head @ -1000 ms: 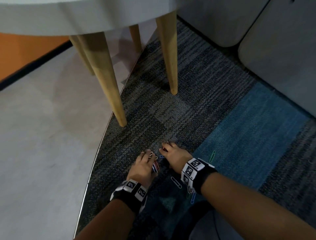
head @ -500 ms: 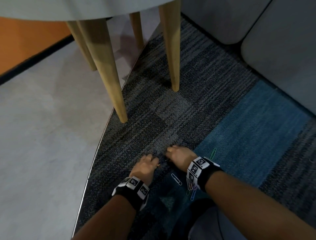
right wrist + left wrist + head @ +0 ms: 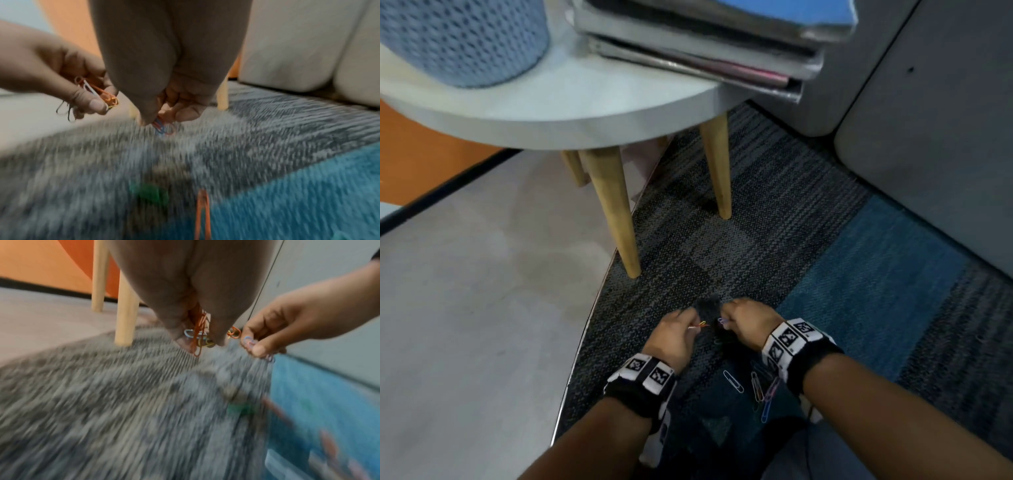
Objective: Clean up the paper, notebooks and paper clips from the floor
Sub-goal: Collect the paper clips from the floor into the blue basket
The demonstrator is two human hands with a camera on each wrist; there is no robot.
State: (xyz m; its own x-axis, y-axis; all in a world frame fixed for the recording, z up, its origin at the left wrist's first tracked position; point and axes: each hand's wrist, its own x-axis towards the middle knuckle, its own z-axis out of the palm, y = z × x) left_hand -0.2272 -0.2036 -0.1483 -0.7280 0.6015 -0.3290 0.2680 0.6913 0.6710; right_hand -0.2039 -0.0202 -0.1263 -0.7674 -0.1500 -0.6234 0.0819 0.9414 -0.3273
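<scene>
Both hands hover over carpet, each pinching colourful paper clips: left hand [image 3: 674,337] a bunch, right hand [image 3: 748,322] a few. More loose clips [image 3: 758,387] lie at six o'clock; light, slippery wire, best nipped by an end loop.

Hands [image 3: 709,329] low on carpet [image 3: 722,246]; clips [image 3: 756,387] at six o'clock, table [image 3: 585,113] at eleven, notebooks [image 3: 705,44] on it.

Coated wire paper clips [image 3: 732,381] lie on rough woven carpet [image 3: 774,240], lower centre; matt white tabletop [image 3: 571,113] on smooth wooden legs [image 3: 616,212], beside smooth grey floor [image 3: 465,291].
</scene>
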